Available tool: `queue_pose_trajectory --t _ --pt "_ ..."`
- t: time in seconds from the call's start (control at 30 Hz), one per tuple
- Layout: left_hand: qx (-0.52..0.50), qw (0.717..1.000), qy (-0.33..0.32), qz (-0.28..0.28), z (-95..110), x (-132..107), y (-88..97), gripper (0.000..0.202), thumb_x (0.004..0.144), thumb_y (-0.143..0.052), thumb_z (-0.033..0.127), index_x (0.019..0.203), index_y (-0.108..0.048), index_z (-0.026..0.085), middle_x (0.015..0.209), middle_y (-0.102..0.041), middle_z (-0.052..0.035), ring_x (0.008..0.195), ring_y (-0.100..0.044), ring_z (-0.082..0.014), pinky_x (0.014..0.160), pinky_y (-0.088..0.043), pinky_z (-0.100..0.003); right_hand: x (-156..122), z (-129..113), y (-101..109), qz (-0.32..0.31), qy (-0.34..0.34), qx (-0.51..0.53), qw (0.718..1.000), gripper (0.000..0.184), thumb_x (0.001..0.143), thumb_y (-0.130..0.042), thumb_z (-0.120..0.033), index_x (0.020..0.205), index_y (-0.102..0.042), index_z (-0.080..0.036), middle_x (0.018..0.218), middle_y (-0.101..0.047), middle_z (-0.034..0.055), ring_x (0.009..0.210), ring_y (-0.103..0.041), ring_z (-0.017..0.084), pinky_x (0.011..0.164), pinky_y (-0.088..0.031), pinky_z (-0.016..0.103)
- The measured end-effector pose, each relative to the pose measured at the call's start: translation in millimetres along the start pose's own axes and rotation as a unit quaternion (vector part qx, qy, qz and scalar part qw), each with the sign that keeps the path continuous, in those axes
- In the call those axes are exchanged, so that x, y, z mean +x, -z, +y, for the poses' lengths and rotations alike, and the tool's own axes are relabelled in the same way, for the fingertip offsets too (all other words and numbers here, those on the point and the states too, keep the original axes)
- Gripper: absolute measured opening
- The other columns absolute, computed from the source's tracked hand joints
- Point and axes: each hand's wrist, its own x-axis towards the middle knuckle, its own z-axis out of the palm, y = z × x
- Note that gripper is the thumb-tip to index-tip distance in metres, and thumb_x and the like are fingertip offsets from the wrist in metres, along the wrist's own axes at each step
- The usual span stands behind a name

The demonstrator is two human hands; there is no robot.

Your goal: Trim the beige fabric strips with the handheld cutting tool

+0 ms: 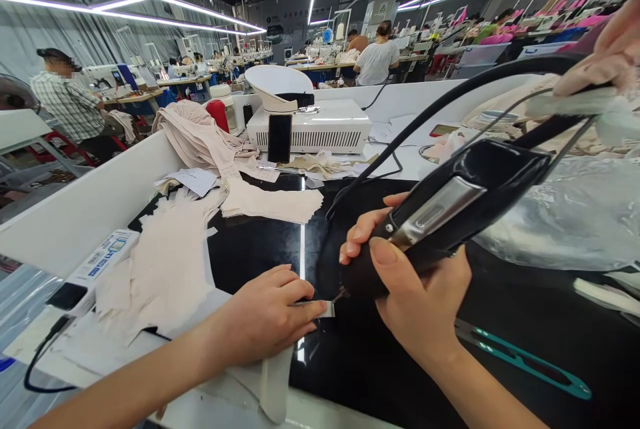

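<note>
My right hand point(420, 302) is wrapped round a black corded handheld tool point(440, 199) with a metal slide on its side. The tool leans down to the left, its thin metal tip point(341, 293) beside a small pale strip point(327, 309). On the black work surface point(260, 249), the fingers of my left hand point(265, 312) are closed on that strip, whose end sticks out past the fingertips. Left of this hand lies a stack of pale cut fabric pieces point(165, 262). Teal-handled thread snips point(535, 362) rest to the right of my right wrist.
A white vented box point(310, 125) stands at the back, a phone point(279, 138) leaning against it. Black cable point(425, 102) loops above the tool. At right lies a clear plastic bag point(560, 215); a blurred pinkish shape point(613, 59) hangs above. People sit at machines beyond.
</note>
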Motion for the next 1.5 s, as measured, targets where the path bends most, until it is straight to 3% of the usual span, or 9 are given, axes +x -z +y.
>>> queue_pose_trajectory --t 0.13,0.37,0.63,0.9,1.07,1.2,1.5 --pt "-0.001 1.0 -0.002 0.003 -0.5 0.4 0.0 0.027 0.13 -0.08 0.031 0.153 -0.086 0.02 0.124 -0.081 -0.0081 0.116 -0.081 -0.0248 0.126 -0.069 -0.043 -0.3 -1.3 0.5 0.008 -0.006 -0.01 1.0 0.033 0.104 -0.104 -0.042 0.123 -0.078 -0.035 0.09 -0.08 -0.0064 0.063 -0.075 0.019 0.057 -0.069 0.033" --pt "0.002 1.0 -0.005 0.004 -1.9 0.0 0.9 0.025 0.132 -0.076 0.033 0.151 -0.086 0.019 0.123 -0.081 -0.0088 0.113 -0.079 -0.0246 0.115 -0.071 -0.039 -3.6 -12.0 -0.8 0.013 -0.024 0.025 0.999 0.049 0.096 -0.115 -0.058 0.123 -0.082 -0.035 0.084 -0.078 -0.0048 0.06 -0.072 0.022 0.053 -0.068 0.037" --pt "-0.015 1.0 -0.005 0.008 -2.4 0.1 4.3 0.024 0.132 -0.076 0.03 0.15 -0.087 0.019 0.124 -0.083 -0.0098 0.113 -0.081 -0.0251 0.112 -0.072 -0.039 -9.5 -7.7 3.0 -0.002 -0.019 0.012 1.0 0.034 0.102 -0.103 -0.033 0.128 -0.082 -0.034 0.088 -0.079 -0.0069 0.066 -0.075 0.019 0.059 -0.07 0.031" --pt "-0.04 0.998 0.027 0.047 1.8 -18.2 2.1 0.022 0.133 -0.073 0.026 0.147 -0.089 0.024 0.132 -0.089 -0.0085 0.118 -0.087 -0.0224 0.134 -0.069 -0.047 -9.4 -16.9 9.0 -0.009 -0.028 0.025 0.999 0.05 0.095 -0.118 -0.058 0.125 -0.085 -0.035 0.086 -0.081 -0.0041 0.064 -0.075 0.02 0.058 -0.07 0.032" --pt "-0.041 0.998 0.033 0.024 2.7 -27.3 1.0 0.023 0.129 -0.077 0.019 0.148 -0.089 0.023 0.136 -0.09 -0.0095 0.123 -0.089 -0.0232 0.139 -0.066 -0.049 -8.7 -19.2 9.0 -0.022 -0.025 0.021 0.999 0.051 0.095 -0.118 -0.059 0.125 -0.084 -0.035 0.086 -0.082 -0.0036 0.062 -0.076 0.021 0.056 -0.07 0.034" --pt "-0.037 0.998 0.039 0.043 3.9 -27.7 -0.7 0.02 0.132 -0.073 0.02 0.143 -0.09 0.022 0.135 -0.091 -0.0089 0.122 -0.089 -0.0227 0.139 -0.066 -0.048 -4.9 -21.9 7.4 -0.014 -0.024 0.02 0.999 0.049 0.093 -0.119 -0.057 0.119 -0.085 -0.034 0.081 -0.08 -0.0042 0.059 -0.075 0.022 0.053 -0.069 0.036" --pt "-0.009 0.997 0.024 0.07 7.8 -18.4 -4.0 0.021 0.133 -0.068 0.014 0.133 -0.089 0.016 0.128 -0.093 -0.0091 0.115 -0.088 -0.0219 0.123 -0.07 -0.039 1.5 -30.0 15.4 -0.039 -0.078 0.019 0.996 0.048 0.088 -0.122 -0.052 0.116 -0.087 -0.036 0.081 -0.078 -0.0037 0.065 -0.079 0.027 0.056 -0.073 0.043"
